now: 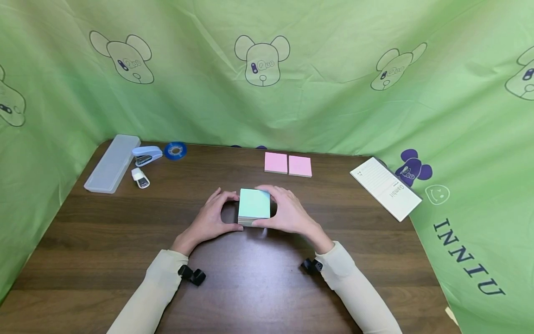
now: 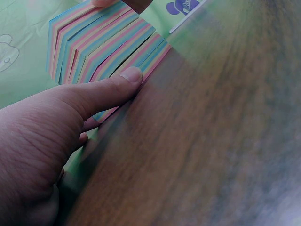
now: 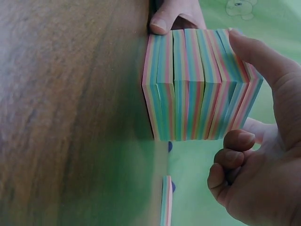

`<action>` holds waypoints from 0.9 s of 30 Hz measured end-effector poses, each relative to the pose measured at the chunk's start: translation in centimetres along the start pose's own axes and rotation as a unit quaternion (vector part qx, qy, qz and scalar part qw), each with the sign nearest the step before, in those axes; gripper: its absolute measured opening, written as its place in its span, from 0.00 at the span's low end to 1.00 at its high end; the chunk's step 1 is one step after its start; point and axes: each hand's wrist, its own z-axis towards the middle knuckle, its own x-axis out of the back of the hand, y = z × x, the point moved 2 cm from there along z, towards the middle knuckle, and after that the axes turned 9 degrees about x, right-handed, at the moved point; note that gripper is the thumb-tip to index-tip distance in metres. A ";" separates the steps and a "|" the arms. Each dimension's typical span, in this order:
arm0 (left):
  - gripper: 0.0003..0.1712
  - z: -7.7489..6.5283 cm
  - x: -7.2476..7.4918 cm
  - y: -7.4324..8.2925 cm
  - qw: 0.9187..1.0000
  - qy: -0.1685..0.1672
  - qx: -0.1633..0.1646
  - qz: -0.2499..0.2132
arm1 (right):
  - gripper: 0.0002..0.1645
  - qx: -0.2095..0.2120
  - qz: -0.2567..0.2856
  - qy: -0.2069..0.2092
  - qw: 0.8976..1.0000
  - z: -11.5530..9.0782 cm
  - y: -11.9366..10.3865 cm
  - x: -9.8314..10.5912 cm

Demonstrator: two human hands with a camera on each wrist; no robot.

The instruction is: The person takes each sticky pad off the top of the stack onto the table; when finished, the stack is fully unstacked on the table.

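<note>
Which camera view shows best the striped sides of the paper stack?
The right wrist view: two striped sides of the paper stack appear close, mostly uncovered. In the left wrist view, the left hand covers part of the stripes. The head view shows mainly the green top.

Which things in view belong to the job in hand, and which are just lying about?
In the job:
stack of paper pads, between the left hand and right hand
probably the two pink-topped pads, which look the same kind

Lying about, it seems:
translucent case
stapler
blue tape roll
small white-and-black item
white notepad
</note>
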 end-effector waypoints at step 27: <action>0.49 0.1 -0.1 -0.2 1.000 0.001 0.007 0.001 | 0.51 0.007 0.019 0.054 0.998 -1.0 0.8 2.0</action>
